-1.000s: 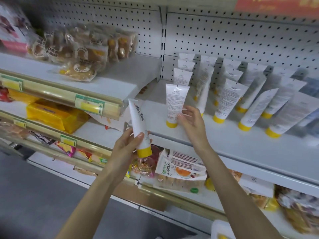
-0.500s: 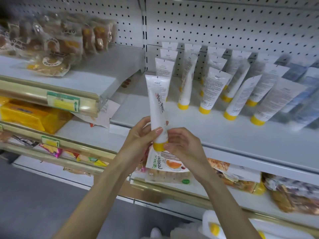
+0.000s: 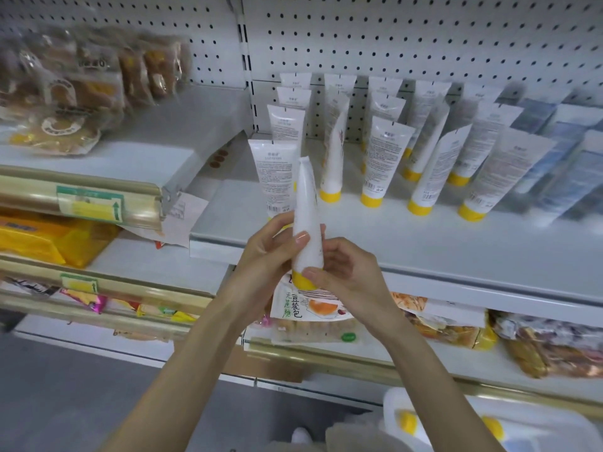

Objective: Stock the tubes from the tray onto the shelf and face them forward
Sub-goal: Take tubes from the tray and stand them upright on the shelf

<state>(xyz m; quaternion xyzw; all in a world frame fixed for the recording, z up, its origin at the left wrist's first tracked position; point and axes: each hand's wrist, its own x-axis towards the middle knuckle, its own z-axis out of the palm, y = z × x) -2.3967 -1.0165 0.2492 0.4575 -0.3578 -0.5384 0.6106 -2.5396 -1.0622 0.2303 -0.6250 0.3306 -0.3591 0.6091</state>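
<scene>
Tube (image 3: 306, 220), head view: upright, yellow cap down, crimped end up, long axis near vertical, held just before the shelf (image 3: 408, 249) edge, not yet on it. Grip: the left hand (image 3: 267, 256) wraps the lower body from the left and the right hand (image 3: 349, 272) pinches the cap from the right, both clamped on it, the right nearer the shelf. Judgement: bare shelf front lies right of the standing tube (image 3: 272, 171) directly behind and ahead of the stocked row (image 3: 424, 177), so a short forward set-down has room; print shows only at one edge, so it likely needs a twist.
</scene>
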